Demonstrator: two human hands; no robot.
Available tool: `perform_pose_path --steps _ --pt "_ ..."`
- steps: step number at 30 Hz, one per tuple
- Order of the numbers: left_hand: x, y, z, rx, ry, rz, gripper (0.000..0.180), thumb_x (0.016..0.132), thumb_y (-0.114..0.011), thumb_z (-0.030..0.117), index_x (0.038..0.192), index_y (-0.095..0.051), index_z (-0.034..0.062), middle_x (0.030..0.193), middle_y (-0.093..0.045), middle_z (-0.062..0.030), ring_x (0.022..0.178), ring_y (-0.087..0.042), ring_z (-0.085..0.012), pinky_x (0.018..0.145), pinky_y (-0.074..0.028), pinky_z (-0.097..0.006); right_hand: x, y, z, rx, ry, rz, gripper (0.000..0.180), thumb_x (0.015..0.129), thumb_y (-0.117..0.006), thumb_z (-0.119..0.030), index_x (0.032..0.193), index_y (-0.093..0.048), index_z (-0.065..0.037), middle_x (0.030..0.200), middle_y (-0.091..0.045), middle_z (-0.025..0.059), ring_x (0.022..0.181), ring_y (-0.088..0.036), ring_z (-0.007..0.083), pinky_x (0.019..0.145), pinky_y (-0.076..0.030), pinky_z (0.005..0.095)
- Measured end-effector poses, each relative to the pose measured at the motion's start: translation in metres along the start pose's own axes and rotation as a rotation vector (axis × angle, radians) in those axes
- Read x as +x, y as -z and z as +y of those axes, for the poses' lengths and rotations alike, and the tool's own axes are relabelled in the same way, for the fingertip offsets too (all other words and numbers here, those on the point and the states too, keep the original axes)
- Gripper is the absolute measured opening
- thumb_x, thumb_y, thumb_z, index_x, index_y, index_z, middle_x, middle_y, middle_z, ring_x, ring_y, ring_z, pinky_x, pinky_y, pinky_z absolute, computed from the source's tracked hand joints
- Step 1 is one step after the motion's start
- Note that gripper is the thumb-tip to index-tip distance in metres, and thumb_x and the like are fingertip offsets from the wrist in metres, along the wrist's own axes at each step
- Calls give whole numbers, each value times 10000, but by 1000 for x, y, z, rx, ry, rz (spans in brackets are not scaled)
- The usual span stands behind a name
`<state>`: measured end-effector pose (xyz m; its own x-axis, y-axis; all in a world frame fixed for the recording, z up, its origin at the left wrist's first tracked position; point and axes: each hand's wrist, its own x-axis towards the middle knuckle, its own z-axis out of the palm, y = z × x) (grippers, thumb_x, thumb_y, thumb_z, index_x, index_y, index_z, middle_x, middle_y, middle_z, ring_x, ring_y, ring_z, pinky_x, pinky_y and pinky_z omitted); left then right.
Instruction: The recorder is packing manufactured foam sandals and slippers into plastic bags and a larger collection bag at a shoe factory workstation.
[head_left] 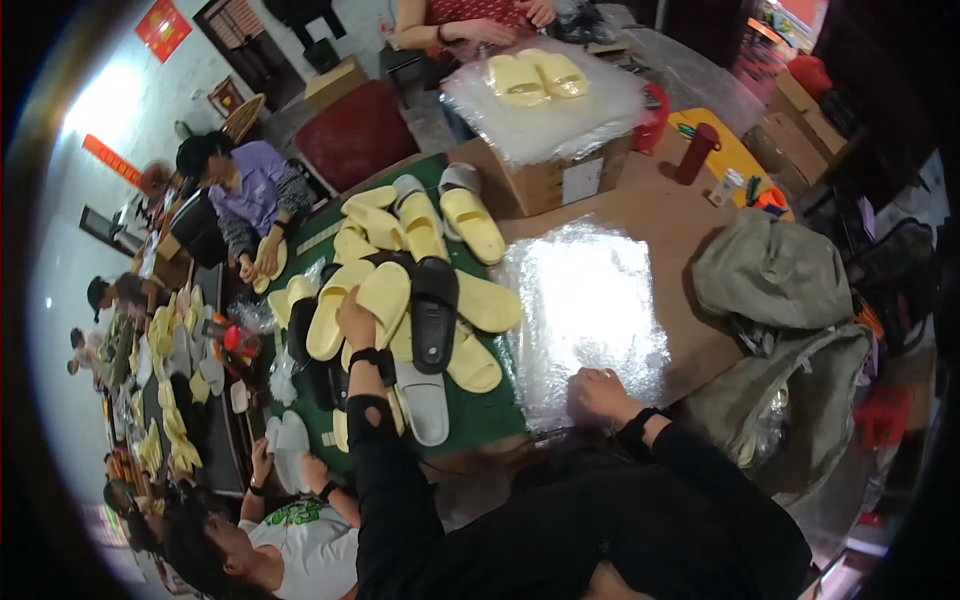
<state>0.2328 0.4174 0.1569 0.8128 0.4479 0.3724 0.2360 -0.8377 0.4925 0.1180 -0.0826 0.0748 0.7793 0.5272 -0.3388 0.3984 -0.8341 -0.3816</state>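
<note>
My left hand (355, 320) is closed on a yellow slipper (383, 292), over a heap of slippers on the green tabletop. Another yellow slipper (335, 312) lies against its left side; whether the hand grips that one too, I cannot tell. Just right of the held slipper is a black slipper (434, 312), and below that a grey slipper (423, 402). My right hand (602, 396) sits at the near edge of a shiny stack of clear plastic bags (590, 300), fingers curled against the film. Glare hides how much of it they pinch.
Beyond the stack, a cardboard box (560, 180) carries plastic film and a pair of yellow slippers (537, 77); a person stands behind it. A dark red bottle (697, 153) and a greenish cloth sack (770, 270) are at right. Co-workers handle slippers at left, one wearing purple (250, 185).
</note>
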Motion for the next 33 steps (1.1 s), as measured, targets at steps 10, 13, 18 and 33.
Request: perform_pose_path --steps 10,13,18,33 --pt "-111 -28 215 -639 -59 -72 572 717 -402 -93 1256 -520 59 1121 -539 -238 1073 -486 -373 955 -361 -393 -27 38 31 13 -163 114 455 791 -606 -220 1223 -514 -115 1287 -481 138 1203 -435 314 983 -332 500" --pt "-174 -70 262 -487 -201 -94 566 705 -426 -123 1236 -528 44 965 -514 -227 921 -493 -388 831 -393 -426 -24 47 44 613 -71 450 425 891 -523 -265 1253 -458 -52 1139 -573 169 1044 -550 312 918 -413 355" --pt "-236 -114 323 -367 -64 -210 536 750 -461 -85 1283 -450 -19 916 -477 -211 848 -483 -383 772 -405 -422 -31 64 51 1272 -154 448 395 945 -470 -254 1275 -400 -48 1054 -572 134 956 -556 217 845 -430 317" --pt "-336 -99 241 -21 -323 -537 329 722 -516 40 1042 -498 -32 1125 -498 -237 1056 -476 -400 899 -411 -458 -13 -1 148 891 -262 631 633 829 -493 -30 1383 -188 -19 1281 -457 263 1182 -459 369 972 -373 396"
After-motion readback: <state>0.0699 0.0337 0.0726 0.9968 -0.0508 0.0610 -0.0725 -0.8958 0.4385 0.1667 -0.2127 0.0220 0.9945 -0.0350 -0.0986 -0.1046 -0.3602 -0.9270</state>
